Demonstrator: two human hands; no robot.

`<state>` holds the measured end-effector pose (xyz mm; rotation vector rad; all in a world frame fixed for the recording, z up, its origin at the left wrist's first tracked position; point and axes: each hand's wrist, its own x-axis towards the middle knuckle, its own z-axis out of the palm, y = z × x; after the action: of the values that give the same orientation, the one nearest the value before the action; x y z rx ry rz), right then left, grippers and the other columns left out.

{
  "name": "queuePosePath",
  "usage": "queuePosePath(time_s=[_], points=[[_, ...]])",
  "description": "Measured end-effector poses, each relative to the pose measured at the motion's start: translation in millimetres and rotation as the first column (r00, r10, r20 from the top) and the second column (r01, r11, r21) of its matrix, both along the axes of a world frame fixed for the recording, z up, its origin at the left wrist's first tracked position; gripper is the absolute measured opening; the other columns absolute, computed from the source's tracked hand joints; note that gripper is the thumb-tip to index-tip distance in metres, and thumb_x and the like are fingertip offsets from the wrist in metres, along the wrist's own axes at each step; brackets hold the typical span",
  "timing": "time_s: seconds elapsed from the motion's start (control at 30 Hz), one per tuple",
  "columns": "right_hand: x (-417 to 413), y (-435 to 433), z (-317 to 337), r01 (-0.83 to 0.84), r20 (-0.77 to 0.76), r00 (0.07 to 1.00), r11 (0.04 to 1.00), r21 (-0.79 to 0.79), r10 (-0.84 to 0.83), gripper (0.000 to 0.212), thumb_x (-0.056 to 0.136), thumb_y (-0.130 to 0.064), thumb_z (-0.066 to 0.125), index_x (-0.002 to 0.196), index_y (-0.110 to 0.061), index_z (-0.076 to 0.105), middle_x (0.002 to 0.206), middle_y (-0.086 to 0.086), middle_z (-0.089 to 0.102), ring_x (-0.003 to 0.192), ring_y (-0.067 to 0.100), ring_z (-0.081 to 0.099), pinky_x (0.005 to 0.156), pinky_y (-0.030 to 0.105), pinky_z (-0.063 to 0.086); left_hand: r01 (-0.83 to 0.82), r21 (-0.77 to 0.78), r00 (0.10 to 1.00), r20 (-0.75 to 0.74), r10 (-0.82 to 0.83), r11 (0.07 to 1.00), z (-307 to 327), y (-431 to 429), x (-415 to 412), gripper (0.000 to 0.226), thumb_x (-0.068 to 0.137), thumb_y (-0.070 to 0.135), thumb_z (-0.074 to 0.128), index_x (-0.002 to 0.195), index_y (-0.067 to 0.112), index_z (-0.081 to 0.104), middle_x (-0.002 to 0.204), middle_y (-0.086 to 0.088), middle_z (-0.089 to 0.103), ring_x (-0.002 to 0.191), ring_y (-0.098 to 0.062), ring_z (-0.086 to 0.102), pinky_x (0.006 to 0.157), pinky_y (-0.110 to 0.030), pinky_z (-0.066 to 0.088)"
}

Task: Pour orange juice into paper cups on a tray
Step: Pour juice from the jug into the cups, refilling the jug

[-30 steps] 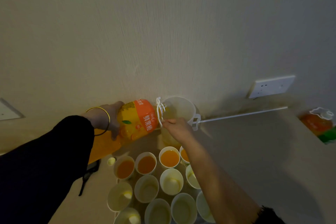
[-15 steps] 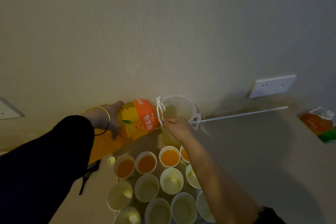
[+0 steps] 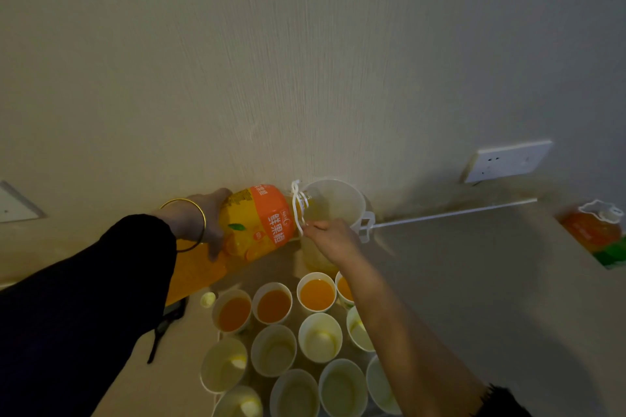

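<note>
Juice bottle (image 3: 261, 223) lies tilted, long axis approx. horizontal, neck pointing into pitcher (image 3: 342, 203). L hand (image 3: 200, 223) grips the bottle's base end, left of pitcher. R hand (image 3: 333, 240) pinches the white carry loop (image 3: 298, 206) at the neck, just in front of pitcher. Label reads "鲜果橙"; smaller print illegible. Paper cups sit in front of pitcher: nearest row filled (image 3: 316, 294), rest empty (image 3: 320, 337). Est.: cups lie below and toward the person from the neck; R hand is nearer them
</note>
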<state>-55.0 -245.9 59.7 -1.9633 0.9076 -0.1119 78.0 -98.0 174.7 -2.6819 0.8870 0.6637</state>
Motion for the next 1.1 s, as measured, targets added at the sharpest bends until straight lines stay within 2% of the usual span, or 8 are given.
queuePosePath(time_s=[0.4, 1.1], points=[[1.7, -0.3, -2.4, -0.001, -0.004, 1.0, 1.0, 0.001, 0.001, 0.038, 0.087, -0.052, 0.052, 0.113, -0.03, 0.069, 0.113, 0.0, 0.068, 0.107, 0.026, 0.059, 0.093, 0.043, 0.047, 0.001, -0.001, 1.0, -0.008, -0.001, 1.0, 1.5, -0.9, -0.5, 0.11, 0.057, 0.018, 0.086, 0.144, 0.021, 0.018, 0.133, -0.013, 0.047, 0.119, -0.035, 0.048, 0.094, -0.044, 0.045], [3.7, -2.4, -6.7, 0.001, -0.013, 1.0, 1.0, 0.015, -0.001, 0.039, 0.086, -0.052, 0.052, 0.115, -0.031, 0.068, 0.115, 0.0, 0.067, 0.108, 0.026, 0.059, 0.094, 0.042, 0.047, -0.021, -0.007, 1.0, -0.017, 0.021, 1.0, 2.3, 0.4, -4.1, 0.109, 0.06, 0.018, 0.085, 0.144, 0.022, 0.017, 0.134, -0.012, 0.046, 0.12, -0.036, 0.047, 0.092, -0.043, 0.044]])
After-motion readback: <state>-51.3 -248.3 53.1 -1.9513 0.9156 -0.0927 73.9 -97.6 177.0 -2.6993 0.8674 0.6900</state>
